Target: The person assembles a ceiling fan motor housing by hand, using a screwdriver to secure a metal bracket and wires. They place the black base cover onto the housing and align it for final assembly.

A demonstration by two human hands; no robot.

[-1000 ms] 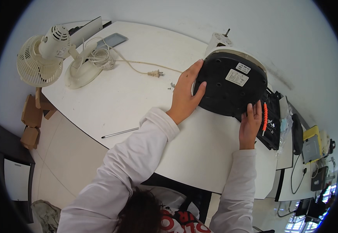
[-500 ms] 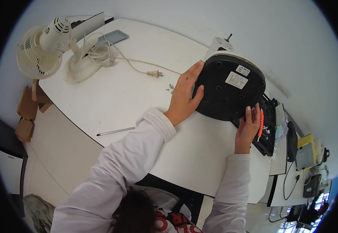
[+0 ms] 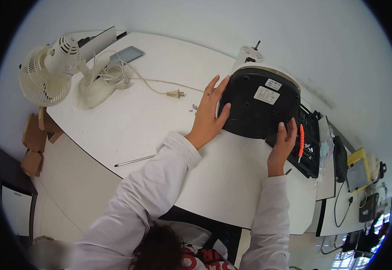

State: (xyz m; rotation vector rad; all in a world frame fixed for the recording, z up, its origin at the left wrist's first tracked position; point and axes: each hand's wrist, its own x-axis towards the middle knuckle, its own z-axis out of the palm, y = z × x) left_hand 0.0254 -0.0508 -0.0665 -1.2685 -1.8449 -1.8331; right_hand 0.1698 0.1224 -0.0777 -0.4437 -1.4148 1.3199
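Note:
A fan base (image 3: 250, 119) stands tipped on the table, its black underside with two pale labels facing me. Behind it a white motor housing (image 3: 250, 55) with a thin shaft shows. My left hand (image 3: 208, 112) is at the left edge, fingers spread along the rim and thumb against the underside. At the lower right edge, my right hand (image 3: 283, 145) has its thumb and fingertips on the rim. Several small screws (image 3: 193, 108) lie left of the base. A screwdriver (image 3: 135, 161) lies by my left sleeve, its handle hidden.
Far left stands a cream fan (image 3: 47, 76) with a coiled cord and plug (image 3: 174, 94). A grey tray (image 3: 130, 54) lies behind it. Right of the base is an open black tool case (image 3: 310, 155) with an orange flexible shaft (image 3: 301, 141). Cardboard pieces (image 3: 34, 132) are beyond the left edge.
The view has shifted slightly. My left fingers are spread wider and its thumb is nearer the base's edge. My right fingers are a little farther apart. The base stays tipped up.

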